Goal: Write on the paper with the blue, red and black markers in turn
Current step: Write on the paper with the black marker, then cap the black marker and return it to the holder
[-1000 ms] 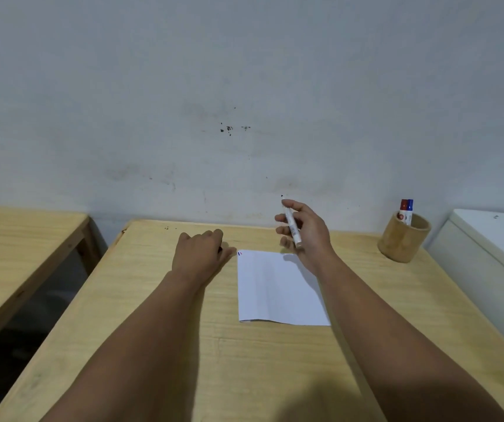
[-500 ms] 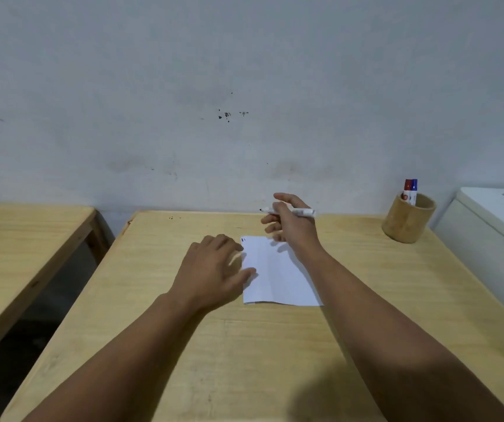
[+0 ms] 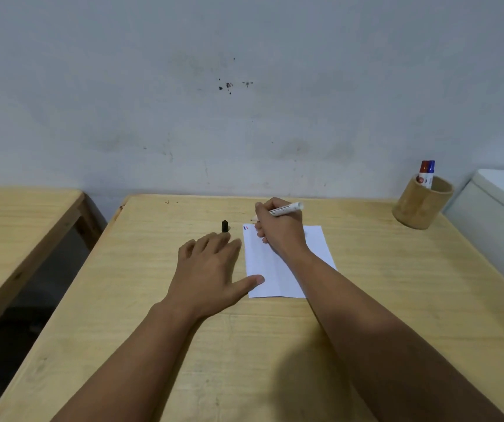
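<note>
On the paper's far left corner: two tiny marks [image 3: 245, 227], one blue and one red, so the blue and red turns look done and black is likely the one in hand.
Paper [image 3: 287, 278]: lies flat on the wooden table [image 3: 366, 269], creased lengthwise, partly covered by the right forearm.
Right hand [image 3: 279, 231]: closed in a writing grip round the uncapped marker [image 3: 284, 210], tip aimed at the paper's far left corner; whether the tip touches the sheet or hangs just beyond its far edge is hard to tell.
Left hand [image 3: 211, 269]: spread flat and holding nothing, thumb on the paper's near left edge, probably to keep the sheet from sliding.
Black cap [image 3: 224, 226]: stands upright just left of the paper's far corner, within easy reach for recapping.
Bamboo cup [image 3: 421, 205]: well right of the paper, holding the red-capped and blue-capped markers [image 3: 427, 173]; their bodies are mostly hidden inside.
Ink colour of the held marker: not readable from the barrel.
</note>
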Motion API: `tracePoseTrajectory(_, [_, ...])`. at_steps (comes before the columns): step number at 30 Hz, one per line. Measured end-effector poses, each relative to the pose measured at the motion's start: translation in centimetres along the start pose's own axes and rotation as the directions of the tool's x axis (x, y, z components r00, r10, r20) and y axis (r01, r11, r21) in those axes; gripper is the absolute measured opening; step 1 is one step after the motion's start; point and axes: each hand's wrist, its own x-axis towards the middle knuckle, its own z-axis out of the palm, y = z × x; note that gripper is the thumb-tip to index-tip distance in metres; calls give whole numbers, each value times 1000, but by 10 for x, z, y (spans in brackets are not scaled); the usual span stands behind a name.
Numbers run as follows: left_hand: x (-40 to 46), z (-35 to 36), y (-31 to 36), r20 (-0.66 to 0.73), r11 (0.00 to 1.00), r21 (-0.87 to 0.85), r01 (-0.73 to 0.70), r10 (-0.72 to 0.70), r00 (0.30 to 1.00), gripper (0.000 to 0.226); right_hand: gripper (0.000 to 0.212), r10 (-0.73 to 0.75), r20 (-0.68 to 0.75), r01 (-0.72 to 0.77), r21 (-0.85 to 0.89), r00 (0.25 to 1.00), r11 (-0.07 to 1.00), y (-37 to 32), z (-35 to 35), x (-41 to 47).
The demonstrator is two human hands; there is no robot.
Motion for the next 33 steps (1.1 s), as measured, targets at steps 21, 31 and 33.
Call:
tracePoseTrajectory(21, [-5,-6,3,163,998,30,53,-57,985,110,33,-92,43,97,-148,995,984,8,3,4])
tracePoseTrajectory(31, [28,-16,-4,-145,926,-320,202,-258,955,66,51,-54,93,53,14,994,998,-5,1,0])
tracePoseTrajectory(33, [46,-13,-11,-111,931,-287,224,-264,958,55,52,-75,96,71,46,993,996,-12,-3,-2])
